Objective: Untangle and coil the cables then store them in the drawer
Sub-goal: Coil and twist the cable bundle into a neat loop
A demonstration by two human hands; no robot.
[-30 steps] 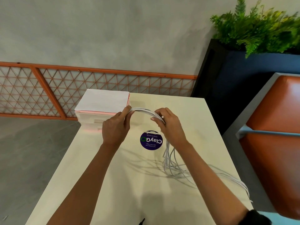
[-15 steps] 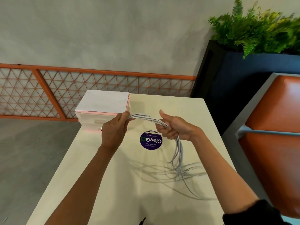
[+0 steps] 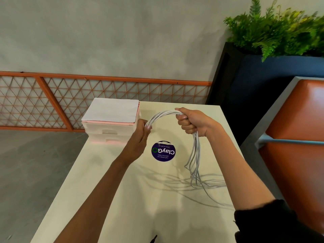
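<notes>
A bundle of white cables (image 3: 163, 114) is grasped by both hands. The right hand (image 3: 192, 122) is clenched into a fist around the bundle, with the fingers curled fully round it. The left hand (image 3: 139, 137) is closed on the other end of the arc. There the strands are pinched at the fingertips, but the exact grip is largely hidden behind the back of the hand.

Between the two hands the cables are held in a raised arch above the table (image 3: 122, 199). Below the right fist the strands hang down, and their loose ends are spread on the tabletop, where some are lost behind the right forearm. Both forearms are stretched forward from the bottom edge, and a black sleeve (image 3: 266, 223) is seen on the right one.

A round dark-blue sticker (image 3: 163, 151) is seen on the table below the arch. A small white drawer unit (image 3: 108, 129) with pink edging is set at the table's far left corner, just beside the left hand. Its drawer fronts appear closed. A small dark object (image 3: 154, 239) is cut off at the bottom edge and cannot be identified.
</notes>
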